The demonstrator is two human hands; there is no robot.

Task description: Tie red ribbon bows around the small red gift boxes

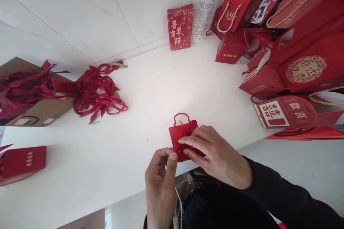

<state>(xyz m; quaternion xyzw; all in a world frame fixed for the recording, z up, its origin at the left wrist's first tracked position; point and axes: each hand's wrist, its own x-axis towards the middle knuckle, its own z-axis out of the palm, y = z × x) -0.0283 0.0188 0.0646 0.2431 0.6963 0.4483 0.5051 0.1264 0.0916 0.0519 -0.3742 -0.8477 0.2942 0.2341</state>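
A small red gift box (174,134) with a twisted cord handle sits near the front edge of the white table. Dark red ribbon (185,135) lies across it. At the box's lower left corner, my left hand (162,175) is closed, thumb and forefinger pinched on the ribbon. My right hand (215,150) reaches over the box from the right, its fingers closed around the ribbon at the middle. The palm and the fingers behind cover the right part of the box. Where the ribbon ends lie is hidden by the fingers.
Left on the table (150,89), a cardboard box (45,111) spills red ribbons (99,91). A red gift box (24,164) stands nearer. By the wall are a flat red box (180,27) and a plastic bottle (205,7). Several red boxes and bags (303,64) crowd the right.
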